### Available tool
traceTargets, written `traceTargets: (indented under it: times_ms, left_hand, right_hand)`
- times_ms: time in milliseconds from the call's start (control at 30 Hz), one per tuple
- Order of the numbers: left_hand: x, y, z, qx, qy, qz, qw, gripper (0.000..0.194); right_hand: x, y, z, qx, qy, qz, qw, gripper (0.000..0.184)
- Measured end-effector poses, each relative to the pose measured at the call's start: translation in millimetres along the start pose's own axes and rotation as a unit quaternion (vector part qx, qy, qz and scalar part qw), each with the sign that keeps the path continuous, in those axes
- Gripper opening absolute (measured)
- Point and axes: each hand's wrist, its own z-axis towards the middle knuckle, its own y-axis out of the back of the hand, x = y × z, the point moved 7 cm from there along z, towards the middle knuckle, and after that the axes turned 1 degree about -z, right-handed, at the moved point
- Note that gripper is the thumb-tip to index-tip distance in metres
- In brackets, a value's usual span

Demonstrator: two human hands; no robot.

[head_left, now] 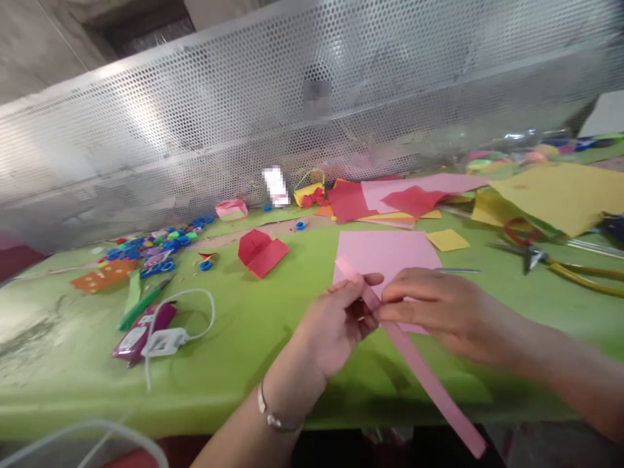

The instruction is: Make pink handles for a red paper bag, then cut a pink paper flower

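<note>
Between my two hands runs a long pink paper strip (pixel 429 380), its far end past my left fingers and its loose end hanging down over the table's front edge. My left hand (pixel 336 325), with a bracelet at the wrist, pinches the strip near its upper end. Close beside it, the fingertips of my right hand (pixel 443 312) are pressed together on the same strip. Under and behind the hands lies a pink paper sheet (pixel 385 250), partly hidden by them. A thin metallic rod (pixel 461 270) shows beyond my right hand.
On the green table (pixel 234 351) are a red folded paper piece (pixel 263 253), a yellow paper square (pixel 447 240), scissors (pixel 524 250), yellow-handled pliers (pixel 580 270), a green cutter (pixel 146 302) and a white charger (pixel 166 341). Coloured sheets (pixel 351 198) lie before a perforated metal panel (pixel 234 110).
</note>
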Motion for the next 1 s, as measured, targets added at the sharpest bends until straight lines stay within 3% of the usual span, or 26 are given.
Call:
traceTargets:
  times_ms: [100,167,267,333,433,500,567,633,733,867,1000]
  left_hand:
    - [-23.0,-1.1,11.6,-0.001,-0.006,-0.030,1.000,0.024]
    - [-37.7,-1.0,24.0,0.005,-0.012,-0.038,0.999,0.024]
    - [-52.6,5.7,45.0,-0.002,-0.029,-0.034,0.999,0.018]
    - [-57.6,15.4,56.0,-0.025,-0.048,-0.040,0.998,0.021]
    - [-58.5,28.1,64.1,-0.047,-0.066,-0.061,0.995,0.033]
    - [-61.6,31.3,64.2,-0.043,-0.098,-0.070,0.992,0.036]
    - [-68.0,30.3,61.0,-0.029,-0.151,-0.070,0.986,0.034]
    - [-72.3,27.3,57.1,-0.019,-0.189,-0.066,0.980,0.031]
    - [-70.9,22.1,52.9,-0.011,-0.202,-0.060,0.977,0.029]
    - [-62.1,16.4,49.0,-0.002,-0.205,-0.054,0.977,0.027]
    - [-52.3,12.4,49.6,0.019,-0.185,-0.041,0.982,0.024]
  right_hand:
    - [-15.7,7.7,24.0,-0.033,0.037,0.026,0.998,0.038]
    - [-31.0,8.3,37.7,-0.050,0.026,0.040,0.998,0.033]
    - [-64.7,1.1,48.0,-0.100,-0.076,0.131,0.983,0.018]
    - [-91.2,-8.7,43.2,-0.150,-0.180,0.201,0.951,0.016]
    - [-124.5,-25.5,24.2,-0.219,-0.321,0.290,0.875,0.021]
    - [-135.0,-37.9,14.9,-0.218,-0.380,0.357,0.825,0.018]
    - [-133.9,-48.2,14.1,-0.181,-0.397,0.410,0.801,0.019]
    - [-127.8,-54.6,15.7,-0.153,-0.407,0.429,0.791,0.020]
    - [-120.3,-57.8,15.4,-0.169,-0.431,0.420,0.781,0.022]
    - [-117.5,-53.4,14.3,-0.204,-0.434,0.365,0.798,0.023]
    - [-121.9,-50.4,12.5,-0.188,-0.432,0.353,0.808,0.023]
